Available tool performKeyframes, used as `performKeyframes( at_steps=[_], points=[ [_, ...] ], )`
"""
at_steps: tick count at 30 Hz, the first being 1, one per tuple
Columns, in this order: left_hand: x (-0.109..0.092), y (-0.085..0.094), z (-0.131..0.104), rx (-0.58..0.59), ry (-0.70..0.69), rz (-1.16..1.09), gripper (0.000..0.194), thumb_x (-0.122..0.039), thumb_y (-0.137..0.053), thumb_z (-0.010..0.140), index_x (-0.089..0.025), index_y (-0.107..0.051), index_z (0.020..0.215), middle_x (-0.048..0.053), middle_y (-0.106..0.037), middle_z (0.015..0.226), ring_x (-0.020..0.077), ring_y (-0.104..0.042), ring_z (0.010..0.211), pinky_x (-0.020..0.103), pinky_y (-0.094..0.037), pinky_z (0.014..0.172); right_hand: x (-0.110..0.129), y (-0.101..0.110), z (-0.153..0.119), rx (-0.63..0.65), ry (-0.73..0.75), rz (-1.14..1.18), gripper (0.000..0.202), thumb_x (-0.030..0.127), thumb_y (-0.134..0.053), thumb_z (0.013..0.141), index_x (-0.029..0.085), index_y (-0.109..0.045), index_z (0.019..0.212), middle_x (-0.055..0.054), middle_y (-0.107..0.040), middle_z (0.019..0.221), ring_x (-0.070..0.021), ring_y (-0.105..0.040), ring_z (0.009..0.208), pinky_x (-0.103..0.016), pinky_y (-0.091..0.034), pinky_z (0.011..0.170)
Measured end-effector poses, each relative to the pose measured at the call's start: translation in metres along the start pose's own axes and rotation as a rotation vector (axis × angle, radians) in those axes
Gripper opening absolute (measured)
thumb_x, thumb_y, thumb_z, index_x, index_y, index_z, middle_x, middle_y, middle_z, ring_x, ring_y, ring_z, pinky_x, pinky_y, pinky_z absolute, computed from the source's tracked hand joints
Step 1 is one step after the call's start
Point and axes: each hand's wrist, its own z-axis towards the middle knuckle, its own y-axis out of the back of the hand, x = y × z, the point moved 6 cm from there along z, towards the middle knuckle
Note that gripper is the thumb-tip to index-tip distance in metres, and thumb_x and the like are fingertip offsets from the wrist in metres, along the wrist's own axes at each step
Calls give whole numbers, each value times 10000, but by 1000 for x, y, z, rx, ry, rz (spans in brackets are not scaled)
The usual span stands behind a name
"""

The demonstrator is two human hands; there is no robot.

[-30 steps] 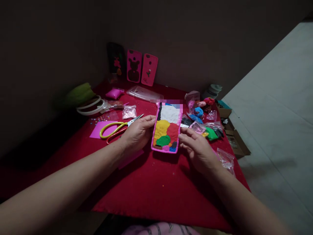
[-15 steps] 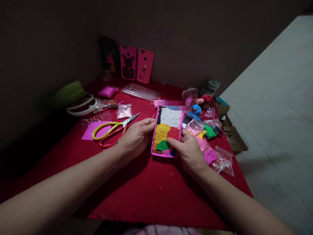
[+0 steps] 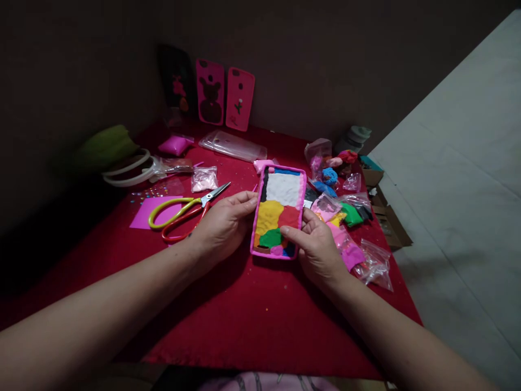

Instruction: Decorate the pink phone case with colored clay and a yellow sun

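A phone case [image 3: 270,215] covered in patches of coloured clay, white, yellow, red, green, black and blue with a pink rim, is held above the red cloth. My right hand [image 3: 315,243] grips its lower right side, thumb on the front near the green patch and fingers behind. My left hand [image 3: 226,220] is closed on the left edge, thumb along the rim and its other fingers partly hidden. Scissors [image 3: 199,209] with yellow and red handles lie just left of my left hand, partly over a pink paper sheet [image 3: 142,213].
Decorated phone cases [image 3: 210,92] lean on the wall at the back. Clear cases [image 3: 233,145] lie before them. Bags of coloured clay [image 3: 350,215] cluster on the right. White headbands [image 3: 129,172] and a pink clay bag [image 3: 176,144] are on the left. Cardboard boxes [image 3: 388,222] stand beyond the right table edge.
The view has shifted slightly, so the back items appear higher. The case is tilted a little more toward me, showing its top edge. Both hands keep their hold.
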Motion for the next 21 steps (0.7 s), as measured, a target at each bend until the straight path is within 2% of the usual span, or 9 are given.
performKeyframes(
  at_steps=[4, 8, 11, 16, 21],
  points=[
    [0, 1, 0, -9, 9, 0, 130, -84, -567, 859, -117, -661, 776, 98, -719, 771, 208, -698, 743, 401, -542, 850, -2, 2, 1, -53, -14, -35, 428, 233, -802, 659, 245, -616, 1044, -29, -743, 1082, -237, -710, 981, -417, -561, 919],
    [1, 1, 1, -1, 7, -5, 124, -80, -573, 851, -110, -672, 783, 100, -718, 769, 211, -696, 735, 402, -549, 836, 0, 2, 1, -87, 25, -63, 409, 204, -796, 653, 244, -610, 1016, -13, -749, 1037, -210, -713, 936, -372, -570, 891],
    [1, 1, 1, -7, 4, -13, 151, -71, -551, 862, -106, -669, 774, 98, -714, 752, 200, -691, 708, 387, -559, 814, 2, 0, 0, -73, 36, -45, 386, 187, -776, 679, 238, -607, 1022, -14, -747, 1047, -204, -712, 939, -358, -570, 895],
    [0, 0, 0, -5, 14, -12, 170, -71, -536, 877, -110, -643, 750, 78, -696, 701, 169, -672, 640, 353, -569, 768, 1, -3, -2, -26, 3, 62, 388, 210, -702, 766, 232, -588, 1136, -26, -753, 1049, -221, -720, 937, -393, -575, 893],
    [0, -1, 0, -13, 18, -9, 175, -63, -522, 885, -107, -636, 760, 65, -687, 676, 155, -663, 608, 318, -572, 720, -3, 1, -1, -34, -3, 48, 431, 182, -747, 722, 232, -595, 1122, -13, -758, 1018, -217, -724, 929, -384, -585, 877]
  ],
)
